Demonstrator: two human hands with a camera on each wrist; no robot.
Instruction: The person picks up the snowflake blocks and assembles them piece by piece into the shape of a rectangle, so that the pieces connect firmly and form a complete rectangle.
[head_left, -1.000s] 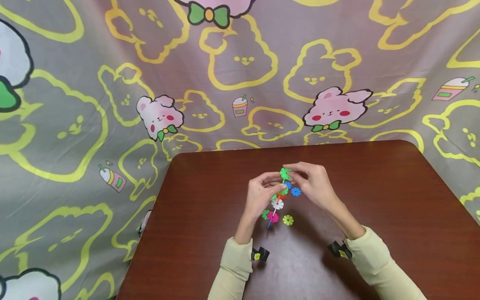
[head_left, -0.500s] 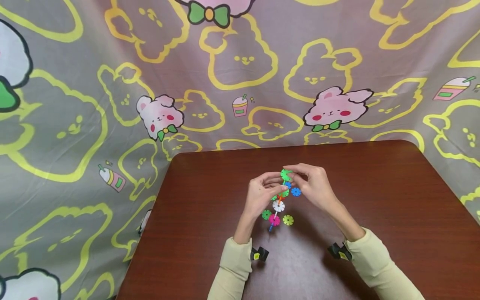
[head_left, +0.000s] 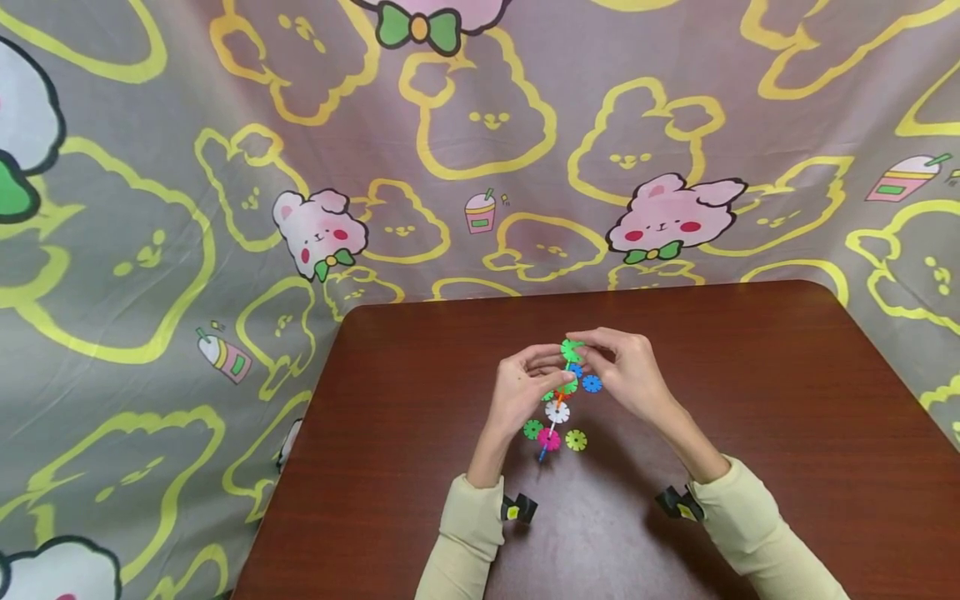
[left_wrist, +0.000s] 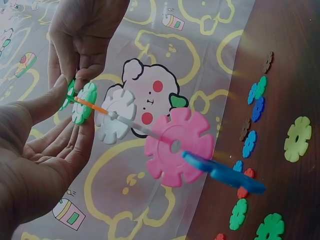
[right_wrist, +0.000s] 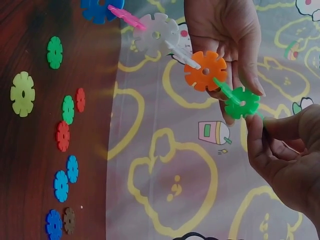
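A chain of notched plastic discs, slotted edge to edge, hangs between the hands above the table. In the left wrist view it runs from a blue disc (left_wrist: 222,173) through a pink disc (left_wrist: 194,131), a white disc (left_wrist: 119,128) and an orange one seen edge-on to green discs at the hands. My left hand (head_left: 516,390) holds the chain near a green disc (right_wrist: 235,106), thumb on one side and fingers behind. With thumb and fingertips, my right hand (head_left: 630,367) pinches the green end disc (head_left: 570,350); its far part is hidden by the fingers.
Loose discs lie on the brown table (head_left: 405,433): a yellow-green disc (head_left: 571,444), a blue disc (head_left: 596,387), a green disc (head_left: 529,431) and several more in red, blue and brown. Patterned cloth (head_left: 517,150) hangs behind the table and at its sides.
The chain's lower end has swung slightly right and toward the person since one second ago. My right hand has sunk a touch; both hands keep their hold. Little differs in the last half second.
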